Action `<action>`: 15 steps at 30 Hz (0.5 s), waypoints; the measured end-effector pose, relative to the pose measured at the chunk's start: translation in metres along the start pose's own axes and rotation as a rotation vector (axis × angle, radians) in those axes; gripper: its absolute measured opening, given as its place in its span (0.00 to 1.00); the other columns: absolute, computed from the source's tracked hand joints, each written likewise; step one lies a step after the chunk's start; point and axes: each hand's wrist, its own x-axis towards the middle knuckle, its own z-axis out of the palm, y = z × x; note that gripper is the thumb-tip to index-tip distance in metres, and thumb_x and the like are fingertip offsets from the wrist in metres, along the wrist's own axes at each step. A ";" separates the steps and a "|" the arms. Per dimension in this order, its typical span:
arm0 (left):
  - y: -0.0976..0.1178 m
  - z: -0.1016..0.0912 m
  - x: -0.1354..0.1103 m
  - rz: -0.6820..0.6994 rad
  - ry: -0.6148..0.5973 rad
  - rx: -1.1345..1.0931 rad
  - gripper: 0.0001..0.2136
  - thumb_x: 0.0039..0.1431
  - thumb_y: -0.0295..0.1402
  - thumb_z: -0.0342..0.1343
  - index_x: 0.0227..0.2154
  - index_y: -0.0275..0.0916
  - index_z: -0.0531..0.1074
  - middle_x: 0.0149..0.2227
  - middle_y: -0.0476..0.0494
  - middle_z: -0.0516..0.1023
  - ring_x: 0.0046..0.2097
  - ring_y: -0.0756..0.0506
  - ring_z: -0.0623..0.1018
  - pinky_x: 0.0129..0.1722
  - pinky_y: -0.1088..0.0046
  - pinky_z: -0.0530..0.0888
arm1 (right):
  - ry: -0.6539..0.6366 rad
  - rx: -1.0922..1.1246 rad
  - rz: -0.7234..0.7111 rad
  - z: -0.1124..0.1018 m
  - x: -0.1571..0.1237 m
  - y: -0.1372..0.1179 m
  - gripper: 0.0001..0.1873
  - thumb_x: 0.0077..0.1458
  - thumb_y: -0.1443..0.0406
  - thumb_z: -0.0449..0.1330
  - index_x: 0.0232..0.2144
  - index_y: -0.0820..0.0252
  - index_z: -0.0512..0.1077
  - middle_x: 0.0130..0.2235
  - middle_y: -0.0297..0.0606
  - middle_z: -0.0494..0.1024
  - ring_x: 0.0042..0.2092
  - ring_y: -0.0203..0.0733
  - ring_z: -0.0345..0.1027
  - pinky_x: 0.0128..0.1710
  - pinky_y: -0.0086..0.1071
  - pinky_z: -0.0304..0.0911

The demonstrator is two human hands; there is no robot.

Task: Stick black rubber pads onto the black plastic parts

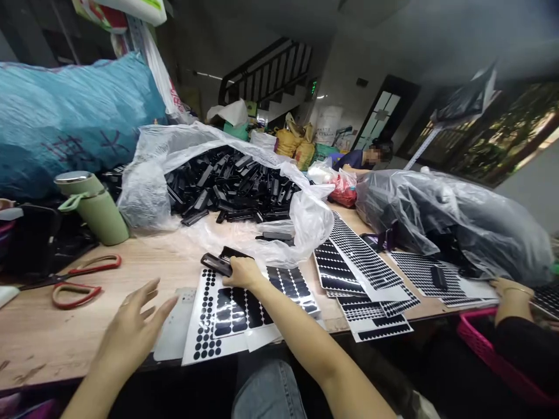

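My right hand (244, 272) is closed around a small black plastic piece (217, 265), held above the sticker sheets; a second dark piece shows against the fingers. Over the table's left front, my left hand (133, 326) is open, fingers apart and holding nothing. Beneath my right hand lie white sheets of black stickers (231, 308), some round, some larger and rounded. A pale flat card (174, 326) rests between my left hand and these sheets. Behind them, an open clear plastic bag (312, 218) holds a heap of similar black pieces (222, 180).
Red-handled scissors (89, 276) and a green flask (94, 206) stand at left, before a big blue sack (78, 110). More sticker sheets (362, 273) and a full grey bag (441, 215) lie right. A co-worker's hand (510, 291) is beside a pink basket (484, 337). Another person sits behind.
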 end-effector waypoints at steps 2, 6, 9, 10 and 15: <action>0.001 0.022 0.013 -0.060 -0.048 -0.081 0.37 0.48 0.51 0.55 0.58 0.39 0.55 0.56 0.32 0.64 0.54 0.35 0.68 0.49 0.54 0.70 | 0.028 0.016 -0.173 0.002 -0.018 -0.005 0.19 0.46 0.55 0.60 0.38 0.60 0.67 0.39 0.43 0.75 0.40 0.45 0.70 0.38 0.32 0.61; -0.017 0.043 0.019 -0.162 -0.242 -0.209 0.34 0.44 0.47 0.60 0.53 0.36 0.63 0.44 0.35 0.76 0.47 0.37 0.75 0.49 0.57 0.70 | 0.013 0.172 -0.379 0.011 -0.030 -0.016 0.17 0.52 0.52 0.55 0.38 0.57 0.68 0.39 0.38 0.75 0.41 0.41 0.69 0.38 0.30 0.60; -0.033 0.041 0.010 -0.248 -0.195 -0.224 0.30 0.40 0.44 0.63 0.47 0.34 0.68 0.40 0.36 0.78 0.44 0.38 0.77 0.47 0.60 0.72 | 0.009 0.252 -0.107 0.020 -0.006 -0.027 0.13 0.58 0.56 0.51 0.36 0.58 0.69 0.38 0.39 0.76 0.42 0.40 0.69 0.39 0.29 0.59; -0.036 0.039 0.007 -0.259 -0.185 -0.214 0.31 0.38 0.43 0.64 0.47 0.34 0.68 0.40 0.36 0.78 0.44 0.38 0.77 0.47 0.60 0.72 | 0.006 0.248 -0.028 0.024 0.005 -0.032 0.12 0.58 0.59 0.51 0.36 0.59 0.70 0.39 0.40 0.76 0.42 0.41 0.69 0.39 0.30 0.59; -0.042 0.030 -0.001 -0.132 -0.254 -0.076 0.30 0.36 0.38 0.66 0.47 0.35 0.70 0.41 0.37 0.77 0.46 0.36 0.75 0.49 0.58 0.70 | -0.047 0.234 0.121 0.045 0.039 -0.050 0.08 0.53 0.67 0.55 0.34 0.66 0.72 0.39 0.51 0.76 0.44 0.47 0.69 0.41 0.33 0.59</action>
